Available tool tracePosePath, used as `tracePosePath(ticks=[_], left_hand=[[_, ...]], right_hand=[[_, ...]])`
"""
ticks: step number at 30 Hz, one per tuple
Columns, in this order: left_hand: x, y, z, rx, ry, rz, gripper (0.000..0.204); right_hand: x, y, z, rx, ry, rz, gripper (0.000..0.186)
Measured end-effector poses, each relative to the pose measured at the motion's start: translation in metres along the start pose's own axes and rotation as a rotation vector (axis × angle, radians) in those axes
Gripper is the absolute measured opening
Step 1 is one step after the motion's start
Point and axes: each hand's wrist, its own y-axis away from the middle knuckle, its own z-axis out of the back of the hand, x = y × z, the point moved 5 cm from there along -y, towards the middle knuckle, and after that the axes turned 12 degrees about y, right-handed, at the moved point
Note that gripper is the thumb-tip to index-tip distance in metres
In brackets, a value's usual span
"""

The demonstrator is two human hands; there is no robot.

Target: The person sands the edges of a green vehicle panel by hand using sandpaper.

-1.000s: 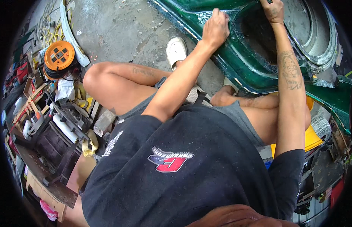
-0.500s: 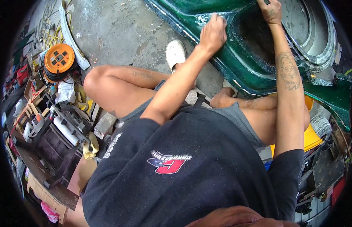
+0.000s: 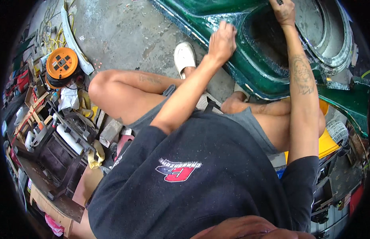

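The left grip [image 3: 222, 42] is curled knuckles-up over the green panel [image 3: 248, 71], the left arm [image 3: 185, 93] slanting far and right; I cannot tell whether it holds anything, nor what the right grip [image 3: 284, 12] does, cut off beyond the dark opening [image 3: 270, 42]. The panel, glossy with whitish streaks [image 3: 214, 20], lies far right. Since a second ago, the left grip has come nearer.

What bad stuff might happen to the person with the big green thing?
The bare left hand might get scraped on the green panel, whose edge looks chipped. If the panel slipped, it could bump the bare right leg close beside it. And somebody might trip over the orange reel at the person's left.
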Motion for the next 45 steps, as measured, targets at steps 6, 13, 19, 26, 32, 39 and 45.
tracePosePath(ticks=[6,13,19,26,32,39,45], left_hand=[[0.008,-0.051,0.004,-0.145,-0.066,-0.115,0.005],[0.025,-0.015,0.029,-0.357,0.202,0.195,0.022],[0.006,-0.005,0.024,-0.209,-0.099,0.056,0.023],[-0.028,-0.045,0.049,-0.091,-0.046,-0.551,0.014],[-0.013,-0.023,0.042,0.321,-0.155,-0.586,0.028],[-0.020,-0.003,0.029,0.495,-0.090,-0.523,0.025],[-0.023,-0.002,0.027,0.527,-0.064,-0.472,0.018]], right_hand=[[0.013,-0.009,-0.011,0.048,-0.096,-0.048,0.041],[0.004,-0.006,-0.003,0.038,-0.107,-0.038,0.038],[0.007,-0.006,-0.006,0.016,-0.079,-0.001,0.037],[0.004,-0.007,-0.008,-0.025,-0.041,0.018,0.039],[0.006,-0.006,-0.007,-0.021,-0.032,-0.001,0.038],[0.009,-0.005,-0.001,-0.029,0.006,-0.008,0.038],[0.014,-0.006,0.000,-0.056,0.014,-0.017,0.039]])
